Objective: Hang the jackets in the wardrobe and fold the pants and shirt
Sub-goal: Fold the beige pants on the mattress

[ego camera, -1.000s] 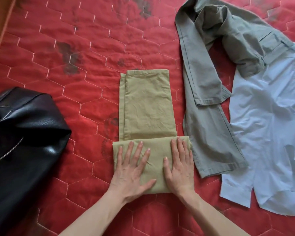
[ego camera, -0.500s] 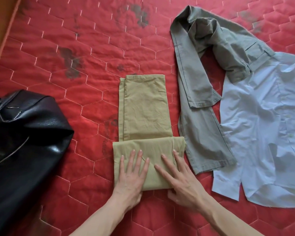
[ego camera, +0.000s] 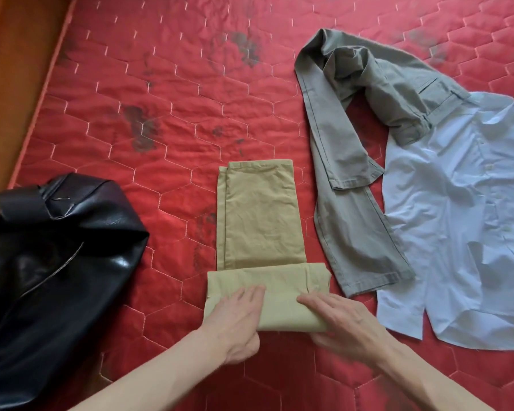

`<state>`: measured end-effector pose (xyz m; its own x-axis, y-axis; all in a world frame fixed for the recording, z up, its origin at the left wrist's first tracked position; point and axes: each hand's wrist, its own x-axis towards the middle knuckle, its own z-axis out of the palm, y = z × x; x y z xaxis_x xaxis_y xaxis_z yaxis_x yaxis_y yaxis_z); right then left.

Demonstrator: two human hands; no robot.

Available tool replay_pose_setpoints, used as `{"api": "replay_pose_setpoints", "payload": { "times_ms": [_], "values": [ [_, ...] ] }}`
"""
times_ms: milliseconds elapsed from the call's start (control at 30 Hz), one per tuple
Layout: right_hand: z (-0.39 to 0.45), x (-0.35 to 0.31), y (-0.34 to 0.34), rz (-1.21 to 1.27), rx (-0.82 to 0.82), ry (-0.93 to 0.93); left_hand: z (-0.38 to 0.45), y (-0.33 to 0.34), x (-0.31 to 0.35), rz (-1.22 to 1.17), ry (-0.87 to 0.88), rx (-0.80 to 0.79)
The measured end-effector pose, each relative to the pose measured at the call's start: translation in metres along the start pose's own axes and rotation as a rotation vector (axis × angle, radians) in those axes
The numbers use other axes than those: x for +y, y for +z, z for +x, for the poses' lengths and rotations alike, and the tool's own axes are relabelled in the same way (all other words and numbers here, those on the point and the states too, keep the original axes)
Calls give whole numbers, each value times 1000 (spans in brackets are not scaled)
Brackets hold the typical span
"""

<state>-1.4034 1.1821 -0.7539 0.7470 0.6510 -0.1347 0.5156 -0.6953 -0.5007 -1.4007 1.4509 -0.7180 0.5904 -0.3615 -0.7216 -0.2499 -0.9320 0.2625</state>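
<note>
Far left there's a black leather jacket (ego camera: pixel 51 262) slumped on the red quilted mattress (ego camera: pixel 161 99), zipper showing, not hung yet, so that part of the job waits. It's well clear of the folding spot, which is good, nothing to snag on.

Centre is the actual work: the khaki pants (ego camera: pixel 258 221) are laid in a long narrow strip, with the near end already turned up into a thick band. The left hand (ego camera: pixel 235 318) has its fingers laid on top of that band and the thumb tucked under the near edge, so it's pinching the fold. The right hand (ego camera: pixel 339 324) does the same on the other corner, fingers flat over the cloth. I can't quite tell how much of the thumb is underneath there, the angle hides it.

Tip for this step, as I see it: lift both corners evenly and roll the band away from you in one go, keeping the side edges lined up with the strip. The band's right corner looks slightly bunched, so smooth it first or the next fold will come out crooked.

To the right, the grey pants (ego camera: pixel 353 226) lie crumpled just beside the khaki ones, partly over a light blue shirt (ego camera: pixel 457 232). Both still need folding.
</note>
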Motion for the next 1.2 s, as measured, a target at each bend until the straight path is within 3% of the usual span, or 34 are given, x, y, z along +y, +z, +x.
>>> {"api": "replay_pose_setpoints", "payload": {
  "times_ms": [167,333,500,633,733,800,900,967,1067,1200],
  "values": [
    [-8,-5,-26,365,161,215,-15,-26,-38,-390,91,36],
    [17,0,-24,739,431,517,-2,-28,-82,-942,-132,321],
    [58,10,1,853,434,588,20,-7,-88,-1303,-345,627],
    [81,16,21,773,441,669,41,5,-87,-1425,-472,608],
    [89,21,31,663,403,709,54,12,-87,-1332,-505,585],
    [90,22,35,565,392,685,56,17,-79,-1149,-522,637],
    [86,23,41,211,442,544,47,24,-63,-617,-563,824],
    [81,27,43,-72,418,349,40,32,-58,-266,-344,856],
    [69,34,47,-209,219,147,37,51,-55,46,-23,630],
    [63,33,49,-161,2,137,44,65,-49,171,-24,458]
  ]
}}
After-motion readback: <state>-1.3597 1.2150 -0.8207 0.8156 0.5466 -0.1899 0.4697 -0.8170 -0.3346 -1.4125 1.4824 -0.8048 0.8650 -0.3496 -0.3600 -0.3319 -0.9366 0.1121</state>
